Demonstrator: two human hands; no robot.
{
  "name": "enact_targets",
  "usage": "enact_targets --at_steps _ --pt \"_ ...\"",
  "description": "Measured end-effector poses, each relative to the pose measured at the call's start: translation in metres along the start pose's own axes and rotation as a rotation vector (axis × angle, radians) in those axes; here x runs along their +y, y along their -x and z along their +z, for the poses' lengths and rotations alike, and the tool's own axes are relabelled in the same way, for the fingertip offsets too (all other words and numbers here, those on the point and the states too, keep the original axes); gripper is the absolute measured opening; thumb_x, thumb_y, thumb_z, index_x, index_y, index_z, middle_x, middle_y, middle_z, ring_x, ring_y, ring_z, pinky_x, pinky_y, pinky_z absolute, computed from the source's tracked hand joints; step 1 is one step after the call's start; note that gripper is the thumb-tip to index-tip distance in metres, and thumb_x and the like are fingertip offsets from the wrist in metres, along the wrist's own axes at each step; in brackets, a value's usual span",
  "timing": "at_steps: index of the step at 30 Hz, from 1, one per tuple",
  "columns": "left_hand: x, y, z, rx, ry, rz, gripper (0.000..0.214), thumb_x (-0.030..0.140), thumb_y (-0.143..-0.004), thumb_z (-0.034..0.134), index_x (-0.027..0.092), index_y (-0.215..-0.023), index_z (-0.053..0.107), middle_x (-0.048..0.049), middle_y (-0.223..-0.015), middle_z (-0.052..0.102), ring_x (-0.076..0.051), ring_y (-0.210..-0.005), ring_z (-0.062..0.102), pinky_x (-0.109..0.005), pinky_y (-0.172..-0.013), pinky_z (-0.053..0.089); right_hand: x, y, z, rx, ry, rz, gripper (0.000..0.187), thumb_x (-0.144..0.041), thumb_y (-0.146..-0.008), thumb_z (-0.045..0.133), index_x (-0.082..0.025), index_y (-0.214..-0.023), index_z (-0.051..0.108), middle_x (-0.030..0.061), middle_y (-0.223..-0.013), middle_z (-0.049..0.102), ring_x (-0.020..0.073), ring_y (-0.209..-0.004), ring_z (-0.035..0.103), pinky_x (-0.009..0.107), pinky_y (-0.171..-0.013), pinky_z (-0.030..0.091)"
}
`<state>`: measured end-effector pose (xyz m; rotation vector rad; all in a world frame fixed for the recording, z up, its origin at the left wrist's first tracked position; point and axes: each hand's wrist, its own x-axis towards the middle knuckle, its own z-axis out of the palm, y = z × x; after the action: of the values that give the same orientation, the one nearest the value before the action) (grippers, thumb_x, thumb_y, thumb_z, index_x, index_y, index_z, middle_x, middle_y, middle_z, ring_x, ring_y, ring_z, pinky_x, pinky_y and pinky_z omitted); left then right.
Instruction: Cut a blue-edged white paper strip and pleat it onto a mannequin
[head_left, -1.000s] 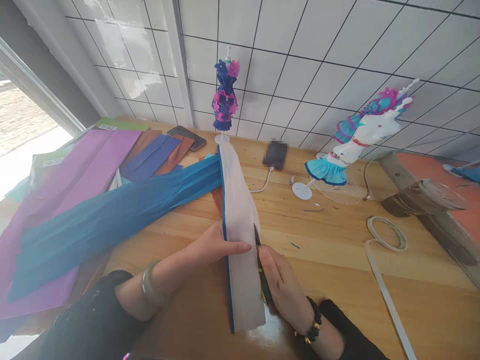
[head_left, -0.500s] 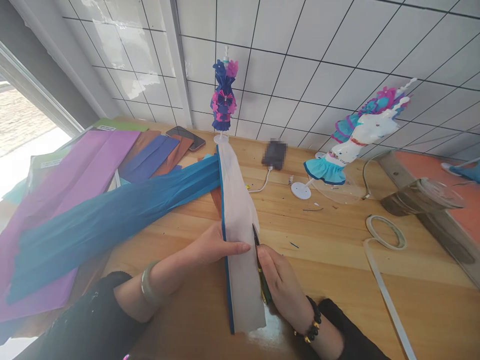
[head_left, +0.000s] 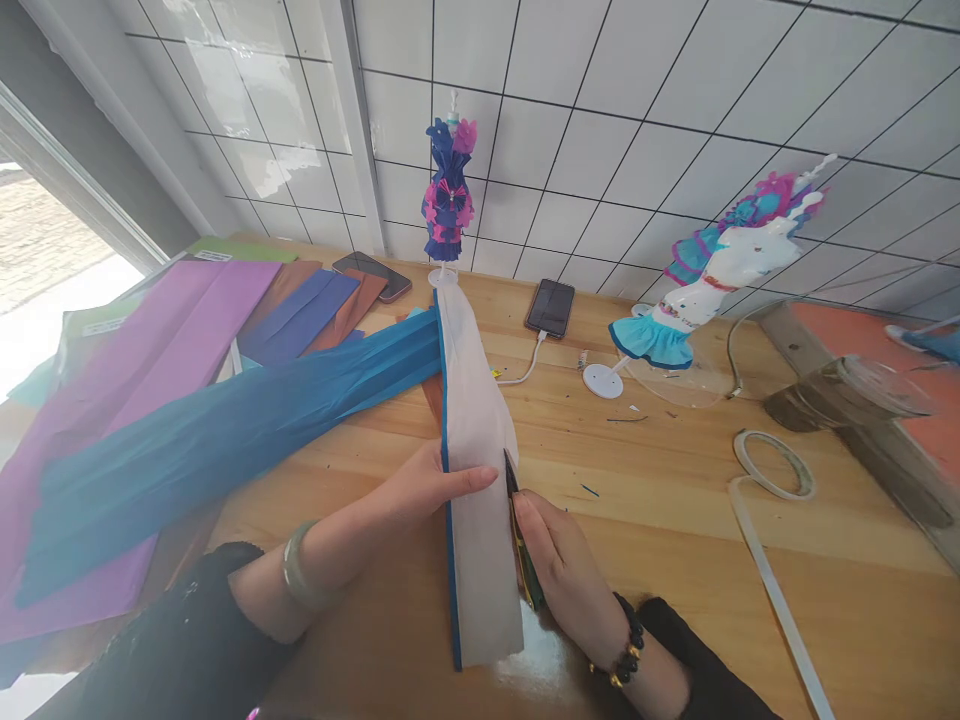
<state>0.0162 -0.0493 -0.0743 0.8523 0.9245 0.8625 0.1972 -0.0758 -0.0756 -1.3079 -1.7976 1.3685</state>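
Two hands work at one long pale paper strip (head_left: 484, 575), which has a blue edge and stretches over the counter (head_left: 660, 570) both beyond and below the left grip. The left hand (head_left: 439, 482) pinches it, thumb on top; the fingers underneath are hidden. The right hand (head_left: 559, 560) is closed around a pair of scissors (head_left: 511, 480), whose dark tips meet the strip's right margin, just beside the left thumb. How far the blades are parted, I cannot tell. The step in hand seems to be trimming along this margin. In my judgement, the next move calls for the left grip to keep the paper flat, with its thumb away from the tips, while the scissors follow a straight line.
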Motion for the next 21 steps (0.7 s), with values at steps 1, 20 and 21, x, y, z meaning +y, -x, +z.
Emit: enact_targets --at_steps 1,20,21 --pt "-0.0001 -0.0001 -0.0002 0.019 0.053 -0.012 0.034 0.036 -0.07 0.073 0.013 -0.094 0.067 -0.0077 -0.09 0.071 -0.022 -0.085 0.064 -0.032 -0.078 0.049 0.0006 0.0005 0.0007 -0.01 -0.015 0.015 0.039 -0.045 -0.096 0.026 -0.022 -0.066 0.035 -0.0036 -0.058 0.038 0.0114 -0.053 0.037 0.022 -0.05 0.034" --pt "-0.0067 -0.0039 0.0002 0.056 0.09 -0.001 0.035 0.029 -0.06 0.08 0.013 -0.087 0.068 -0.0077 -0.088 0.072 -0.022 -0.082 0.065 -0.032 -0.076 0.05 -0.0016 0.001 0.0046 0.0 -0.012 -0.055 0.039 -0.042 -0.097 0.023 -0.021 -0.067 0.038 -0.0015 -0.064 0.041 0.0129 -0.059 0.037 0.024 -0.056 0.034" --pt "-0.0062 -0.0038 0.0004 0.053 0.091 0.001 0.035 0.03 -0.06 0.08 0.012 -0.088 0.068 -0.0083 -0.088 0.072 -0.023 -0.082 0.065 -0.032 -0.077 0.05 -0.0013 0.0008 0.0044 0.0 -0.007 -0.055 0.039 -0.042 -0.097 0.024 -0.021 -0.067 0.038 -0.0016 -0.064 0.04 0.0128 -0.059 0.037 0.024 -0.056 0.034"
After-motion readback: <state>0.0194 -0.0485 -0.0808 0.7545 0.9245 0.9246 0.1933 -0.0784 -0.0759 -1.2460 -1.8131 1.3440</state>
